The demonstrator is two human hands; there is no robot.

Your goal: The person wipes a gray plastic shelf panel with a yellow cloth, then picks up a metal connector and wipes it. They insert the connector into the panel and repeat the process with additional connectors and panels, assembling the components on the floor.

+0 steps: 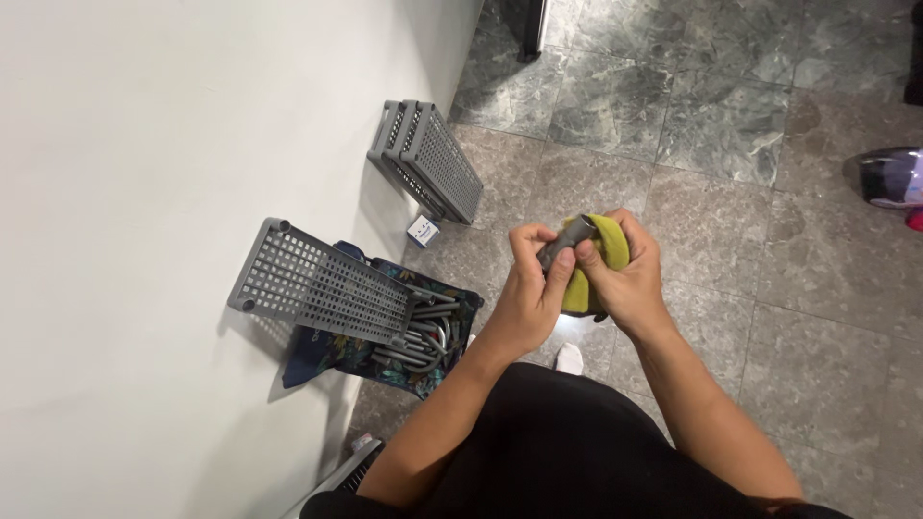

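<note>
A short grey tube (565, 240) is held between both hands above a grey-green stone floor (731, 125), and a yellow-green cloth (601, 259) is wrapped around its lower part. The left hand (529, 293) is closed on the tube from the side, with thumb and fingertips pinched around its dark shaft just below the open end. The right hand (630, 279) is closed around the cloth, which is bunched in the palm and pressed against the tube, so that only the tube's upper end shows beyond the fingers. The tube thus lies tilted between the two grips, touching both, with its open mouth pointing up and away from the body.

Judged from the layout, the wiping appears to be only partly done: one tube is in hand, while a bundle of similar grey tubes (423, 336) is seen lying in a dark patterned bag (452, 370) near the white wall (144, 192), well apart from the hands. A grey perforated shelf panel (317, 284) is propped over that bag, and further stacked shelf panels (428, 159) are leaned against the wall beyond it. Whether those parts have been cleaned cannot be told
</note>
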